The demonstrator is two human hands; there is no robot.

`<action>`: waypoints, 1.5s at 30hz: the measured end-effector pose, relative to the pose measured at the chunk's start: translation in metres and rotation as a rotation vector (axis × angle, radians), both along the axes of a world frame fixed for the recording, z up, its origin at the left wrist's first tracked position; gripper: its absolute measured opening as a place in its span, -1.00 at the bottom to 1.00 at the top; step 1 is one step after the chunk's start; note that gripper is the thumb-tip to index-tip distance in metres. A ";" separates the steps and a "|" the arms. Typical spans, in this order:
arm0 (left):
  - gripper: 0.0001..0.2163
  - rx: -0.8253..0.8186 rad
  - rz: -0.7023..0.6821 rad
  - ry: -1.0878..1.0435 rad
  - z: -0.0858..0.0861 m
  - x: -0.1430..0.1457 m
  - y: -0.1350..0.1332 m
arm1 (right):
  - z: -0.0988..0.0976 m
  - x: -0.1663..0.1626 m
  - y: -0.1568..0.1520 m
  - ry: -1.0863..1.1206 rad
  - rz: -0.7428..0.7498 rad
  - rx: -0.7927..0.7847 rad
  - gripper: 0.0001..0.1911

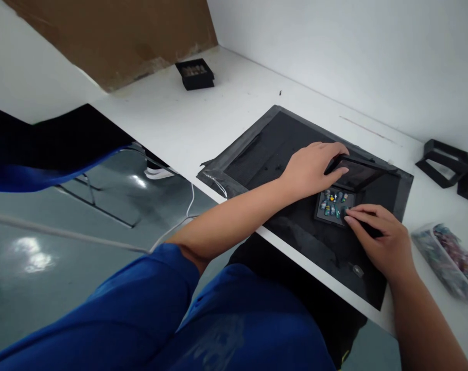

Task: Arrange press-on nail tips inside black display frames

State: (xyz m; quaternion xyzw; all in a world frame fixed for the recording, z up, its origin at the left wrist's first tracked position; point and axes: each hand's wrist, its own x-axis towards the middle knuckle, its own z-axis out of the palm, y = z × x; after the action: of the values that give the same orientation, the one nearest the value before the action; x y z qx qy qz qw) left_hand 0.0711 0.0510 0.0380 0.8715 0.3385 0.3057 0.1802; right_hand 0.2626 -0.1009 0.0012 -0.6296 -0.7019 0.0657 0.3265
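A small black box (333, 208) holding several coloured press-on nails lies on a black mat (280, 154) on the white table. My left hand (313, 167) grips the box's raised black lid (355, 172), fingers curled over its near edge. My right hand (376, 234) rests at the box's right side, fingertips pinched together against its edge and the nails there.
A second small black box (195, 73) with nails sits far back by a brown cardboard sheet (118, 36). Black frames (448, 162) lie at the right. Clear packets of coloured nails (448, 257) lie near the right edge. The table's front edge runs diagonally under my forearms.
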 end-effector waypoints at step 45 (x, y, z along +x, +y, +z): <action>-0.68 -0.062 -0.061 -0.024 -0.005 0.004 0.002 | 0.011 -0.018 -0.001 0.107 -0.471 -0.160 -0.71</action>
State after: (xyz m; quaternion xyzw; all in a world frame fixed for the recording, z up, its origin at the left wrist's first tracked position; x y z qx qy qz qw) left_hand 0.0754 0.0532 0.0333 0.8717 0.3191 0.2997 0.2202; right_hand 0.2450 -0.1017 0.0118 -0.7953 -0.5100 0.0762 0.3188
